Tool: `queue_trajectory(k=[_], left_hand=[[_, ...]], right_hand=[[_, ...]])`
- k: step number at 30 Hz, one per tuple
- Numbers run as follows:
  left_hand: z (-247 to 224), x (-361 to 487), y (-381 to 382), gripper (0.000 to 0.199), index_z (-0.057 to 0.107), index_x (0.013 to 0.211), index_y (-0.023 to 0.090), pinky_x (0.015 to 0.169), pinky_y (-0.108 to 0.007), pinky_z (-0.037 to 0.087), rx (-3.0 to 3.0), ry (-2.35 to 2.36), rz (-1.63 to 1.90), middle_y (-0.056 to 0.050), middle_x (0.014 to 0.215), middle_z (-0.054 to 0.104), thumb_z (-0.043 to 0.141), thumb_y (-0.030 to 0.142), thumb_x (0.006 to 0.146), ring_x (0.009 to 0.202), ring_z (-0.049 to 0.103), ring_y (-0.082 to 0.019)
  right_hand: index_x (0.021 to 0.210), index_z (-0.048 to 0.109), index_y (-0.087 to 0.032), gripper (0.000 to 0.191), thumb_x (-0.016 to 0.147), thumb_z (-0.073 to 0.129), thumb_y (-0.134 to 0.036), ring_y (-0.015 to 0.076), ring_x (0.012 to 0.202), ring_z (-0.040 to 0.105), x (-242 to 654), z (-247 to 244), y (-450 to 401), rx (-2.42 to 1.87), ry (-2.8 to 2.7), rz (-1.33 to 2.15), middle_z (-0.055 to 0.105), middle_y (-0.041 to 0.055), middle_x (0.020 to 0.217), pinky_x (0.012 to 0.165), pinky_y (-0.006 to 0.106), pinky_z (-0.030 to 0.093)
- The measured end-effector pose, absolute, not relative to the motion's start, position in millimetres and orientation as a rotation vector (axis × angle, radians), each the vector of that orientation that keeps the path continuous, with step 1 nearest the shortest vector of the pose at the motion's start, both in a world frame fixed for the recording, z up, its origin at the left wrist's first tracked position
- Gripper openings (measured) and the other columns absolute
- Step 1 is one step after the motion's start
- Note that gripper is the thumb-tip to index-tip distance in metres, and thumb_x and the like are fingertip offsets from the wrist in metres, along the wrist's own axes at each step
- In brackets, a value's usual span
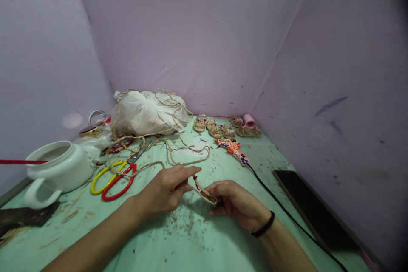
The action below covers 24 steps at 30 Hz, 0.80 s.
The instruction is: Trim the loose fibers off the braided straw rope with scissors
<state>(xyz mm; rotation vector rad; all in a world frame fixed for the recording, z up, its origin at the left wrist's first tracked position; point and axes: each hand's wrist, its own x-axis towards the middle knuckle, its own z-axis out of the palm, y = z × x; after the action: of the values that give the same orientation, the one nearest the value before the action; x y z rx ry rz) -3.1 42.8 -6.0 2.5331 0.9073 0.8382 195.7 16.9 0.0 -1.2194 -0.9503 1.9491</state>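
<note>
A looped piece of braided straw cord (208,198) with a small red bit on it hangs between my hands. My right hand (234,202), with a black band at the wrist, pinches the lower end of the loop. My left hand (170,189) has its thumb and index finger at the cord's upper left side, the index pointing right over it. A long strand of the same cord (188,162) runs from behind my left hand back across the table. Scissors (118,180) with one yellow and one red handle lie left of my left hand.
A white pot (76,168) stands at the left. Behind are a white plastic bag (149,112) and small woven sandals (216,131) near a pink spool (249,121). A patterned glue gun (234,149) trails a black cable beside a dark phone (310,208) on the right.
</note>
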Motion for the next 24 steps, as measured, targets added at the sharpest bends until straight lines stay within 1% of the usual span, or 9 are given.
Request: queue_trajectory(k=[4,7,10,11,13,16,18,21,24], left_hand=[[-5.0,-3.3,42.2,0.029,0.053,0.109,0.015,0.058,-0.023,0.041,2.668,0.84,0.792,-0.006,0.078,0.055,0.041,0.015,0.083,0.068,0.052,-0.013],[-2.5,-2.4,40.9,0.025,0.058,0.097,0.014,0.058,-0.023,0.041,2.695,0.828,0.753,-0.007,0.078,0.055,0.039,0.011,0.082,0.068,0.053,-0.013],[-1.8,-0.8,40.5,0.022,0.061,0.085,0.014,0.059,-0.023,0.042,2.638,0.897,0.762,-0.006,0.074,0.055,0.039,0.014,0.083,0.067,0.053,-0.013],[-2.3,-0.2,40.6,0.02,0.06,0.087,0.014,0.061,-0.023,0.043,2.59,0.93,0.782,-0.005,0.075,0.056,0.04,0.015,0.083,0.068,0.053,-0.013],[-3.9,0.8,40.8,0.021,0.058,0.098,0.015,0.066,-0.024,0.044,2.479,0.996,0.818,-0.005,0.08,0.059,0.045,0.016,0.081,0.072,0.055,-0.013],[-6.1,1.3,41.0,0.033,0.051,0.113,0.016,0.07,-0.026,0.045,2.404,1.038,0.824,-0.005,0.087,0.061,0.048,0.016,0.08,0.077,0.056,-0.013],[-6.5,1.1,41.0,0.031,0.053,0.111,0.017,0.068,-0.026,0.044,2.447,1.016,0.798,-0.005,0.083,0.06,0.045,0.017,0.081,0.076,0.055,-0.014],[-6.6,0.9,40.8,0.028,0.056,0.107,0.017,0.064,-0.025,0.043,2.52,0.987,0.78,-0.005,0.077,0.057,0.042,0.016,0.083,0.071,0.054,-0.014],[-8.0,1.0,40.9,0.031,0.052,0.112,0.017,0.063,-0.025,0.043,2.545,0.976,0.789,-0.005,0.079,0.057,0.041,0.016,0.083,0.071,0.054,-0.014]], right_hand=[[0.068,0.068,-0.01,0.017,0.057,0.058,-0.018,0.0085,0.056,0.042,198.9,1.2,17.7,-1.221,-0.974,1.944,0.051,0.0011,0.063,0.051,0.022,0.046],[0.072,0.069,-0.011,0.018,0.059,0.062,-0.02,0.0087,0.057,0.045,204.4,1.3,19.4,-1.198,-0.969,1.936,0.054,0.0014,0.065,0.053,0.024,0.047],[0.077,0.07,-0.013,0.022,0.057,0.069,-0.022,0.0088,0.06,0.049,209.5,0.2,21.2,-1.141,-0.981,1.922,0.057,0.0012,0.069,0.059,0.024,0.047],[0.077,0.07,-0.014,0.023,0.056,0.071,-0.022,0.0088,0.061,0.05,210.4,-0.5,21.6,-1.122,-0.992,1.927,0.058,0.0012,0.07,0.06,0.025,0.047],[0.077,0.07,-0.014,0.024,0.055,0.073,-0.024,0.0086,0.061,0.051,210.7,-2.0,22.3,-1.099,-1.008,1.934,0.059,0.0013,0.069,0.061,0.024,0.046],[0.076,0.07,-0.013,0.025,0.056,0.074,-0.028,0.0082,0.059,0.05,208.9,-3.4,22.6,-1.095,-0.989,1.919,0.059,0.0016,0.07,0.059,0.024,0.046],[0.077,0.07,-0.014,0.027,0.056,0.074,-0.03,0.0083,0.06,0.051,207.6,-3.2,22.5,-1.104,-0.966,1.903,0.059,0.0019,0.072,0.058,0.024,0.046],[0.077,0.07,-0.013,0.029,0.055,0.074,-0.032,0.0083,0.058,0.049,206.9,-2.5,22.3,-1.147,-0.971,1.896,0.056,0.0011,0.069,0.058,0.024,0.046],[0.075,0.07,-0.012,0.029,0.054,0.074,-0.032,0.008,0.057,0.047,206.2,-2.7,22.1,-1.185,-0.988,1.877,0.054,0.0001,0.065,0.056,0.024,0.045]])
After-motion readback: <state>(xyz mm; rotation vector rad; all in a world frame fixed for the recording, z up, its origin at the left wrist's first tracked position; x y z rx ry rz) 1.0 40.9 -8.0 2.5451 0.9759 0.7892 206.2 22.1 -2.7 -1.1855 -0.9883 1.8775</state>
